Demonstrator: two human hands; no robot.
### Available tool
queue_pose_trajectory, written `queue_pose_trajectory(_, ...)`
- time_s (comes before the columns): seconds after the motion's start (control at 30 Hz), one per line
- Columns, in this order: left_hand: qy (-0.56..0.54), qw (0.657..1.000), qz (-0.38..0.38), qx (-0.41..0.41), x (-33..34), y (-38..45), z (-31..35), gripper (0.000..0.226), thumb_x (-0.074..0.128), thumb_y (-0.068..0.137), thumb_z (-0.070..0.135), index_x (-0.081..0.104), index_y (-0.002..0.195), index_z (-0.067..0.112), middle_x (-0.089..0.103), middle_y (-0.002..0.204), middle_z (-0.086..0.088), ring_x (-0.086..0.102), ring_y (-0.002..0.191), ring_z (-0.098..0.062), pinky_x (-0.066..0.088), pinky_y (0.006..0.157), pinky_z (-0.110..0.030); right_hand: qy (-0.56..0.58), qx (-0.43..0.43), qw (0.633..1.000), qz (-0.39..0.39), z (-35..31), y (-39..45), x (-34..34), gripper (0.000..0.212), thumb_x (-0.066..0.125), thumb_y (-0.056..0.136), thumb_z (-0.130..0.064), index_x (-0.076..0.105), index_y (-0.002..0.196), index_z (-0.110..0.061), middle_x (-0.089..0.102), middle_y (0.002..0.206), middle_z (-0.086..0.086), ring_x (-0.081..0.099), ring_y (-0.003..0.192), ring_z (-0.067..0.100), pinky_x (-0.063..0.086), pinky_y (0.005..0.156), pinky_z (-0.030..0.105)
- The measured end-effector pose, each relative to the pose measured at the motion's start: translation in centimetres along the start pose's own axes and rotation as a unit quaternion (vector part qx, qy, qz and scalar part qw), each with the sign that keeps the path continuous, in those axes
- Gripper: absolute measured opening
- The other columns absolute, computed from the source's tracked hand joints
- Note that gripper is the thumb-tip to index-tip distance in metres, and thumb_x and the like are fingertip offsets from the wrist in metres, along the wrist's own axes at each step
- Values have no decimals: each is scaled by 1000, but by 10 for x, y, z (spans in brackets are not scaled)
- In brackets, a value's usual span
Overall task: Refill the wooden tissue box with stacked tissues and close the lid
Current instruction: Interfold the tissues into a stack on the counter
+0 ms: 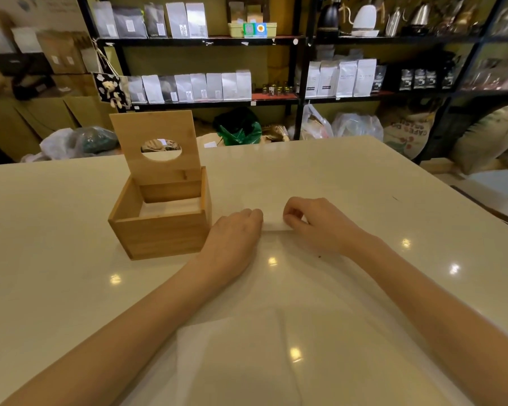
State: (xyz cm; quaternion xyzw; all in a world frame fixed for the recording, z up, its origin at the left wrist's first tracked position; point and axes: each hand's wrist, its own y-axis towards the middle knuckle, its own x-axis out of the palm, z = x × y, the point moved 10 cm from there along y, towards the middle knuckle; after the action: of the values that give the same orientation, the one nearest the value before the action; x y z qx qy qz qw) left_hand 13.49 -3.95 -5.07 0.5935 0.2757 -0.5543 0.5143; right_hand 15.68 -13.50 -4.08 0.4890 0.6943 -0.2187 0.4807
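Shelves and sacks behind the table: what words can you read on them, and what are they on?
"CAFES DO BRASIL": roughly this, curved and blurred, on the burlap sack beside the table.
White bags on the middle shelf: dark labels, too blurred to read.
Silver bags on the top shelf: small labels, unreadable.
Wooden tissue box: no text.

The tissue box (159, 227) and its lid (156, 142) are made of matt, pale wood; the table (334, 177) is finished glossy and smooth; white paper tissues (273, 222) are seen.
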Motion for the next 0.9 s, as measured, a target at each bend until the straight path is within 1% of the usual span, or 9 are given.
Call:
queue_pose_trajectory(0.07, -112, 993, 4, -34, -12, -5, -3, 15, 36, 95, 17, 50, 94, 13, 57, 92, -6, 54, 84, -24, 40, 72, -31, 74, 15, 997, 26, 1, -3, -10, 16, 44, 93, -19, 59, 92, -13, 63, 88, 0, 57, 81, 17, 46, 75, 25)
queue_pose_trajectory(0.13, -219, 973, -8, -69, -22, -8, -7, 17, 40, 95, 21, 55, 98, 14, 57, 89, 1, 52, 82, -16, 34, 64, -21, 129, 17, 990, 50, -4, -6, -22, 13, 47, 93, -19, 58, 88, -18, 60, 83, -8, 53, 77, 7, 39, 68, 11)
queue_pose_trajectory(0.27, -303, 950, 7, -79, -54, -23, -12, 13, 53, 89, 29, 61, 99, 25, 59, 83, 16, 54, 76, 0, 41, 60, -5, 239, 22, 969, 67, -17, -16, -41, 13, 51, 91, -16, 61, 83, -17, 61, 80, -11, 55, 68, -6, 41, 66, 8)
queue_pose_trajectory(0.4, -376, 920, 24, -112, -79, -48, -20, 13, 62, 82, 28, 69, 90, 20, 68, 82, 8, 64, 77, -9, 55, 68, -24, 341, 37, 938, 51, -35, -32, -44, 18, 51, 90, -16, 66, 80, -21, 66, 79, -9, 59, 68, -3, 48, 66, 12)
queue_pose_trajectory(0.53, -486, 858, -39, -160, -87, -75, -20, 11, 66, 75, 24, 73, 82, 17, 72, 73, 5, 68, 70, -10, 55, 59, -18, 410, 47, 911, -23, -58, -51, -29, 18, 53, 89, -24, 70, 83, -22, 68, 77, -11, 63, 70, 2, 50, 60, 16)
queue_pose_trajectory(0.6, -511, 837, -74, -179, -85, -89, -19, 15, 66, 68, 27, 72, 79, 17, 73, 71, 5, 68, 67, -9, 54, 56, -16, 420, 35, 904, -78, -72, -61, -18, 18, 60, 78, -34, 71, 84, -21, 69, 77, -9, 64, 71, 6, 51, 60, 19)
queue_pose_trajectory(0.67, -507, 835, -101, -189, -81, -101, -18, 13, 66, 69, 26, 73, 78, 18, 74, 70, 4, 69, 65, -9, 54, 54, -16, 416, 21, 901, -121, -82, -69, -7, 21, 62, 71, -32, 71, 82, -17, 70, 75, -5, 65, 69, 9, 53, 59, 20)
queue_pose_trajectory(0.77, -463, 855, -139, -187, -72, -120, -16, 12, 65, 78, 20, 75, 84, 15, 76, 77, 0, 70, 67, -10, 55, 55, -18, 401, 27, 901, -167, -87, -81, 11, 12, 63, 79, -22, 72, 79, -15, 71, 71, -3, 65, 66, 10, 53, 57, 19)
queue_pose_trajectory(0.9, -443, 853, -185, -206, -54, -141, -20, 13, 64, 81, 18, 74, 88, 12, 75, 79, -3, 70, 68, -11, 55, 54, -18, 381, 61, 899, -206, -86, -91, 37, 17, 58, 87, -18, 72, 82, -12, 70, 71, -1, 66, 65, 11, 52, 54, 18)
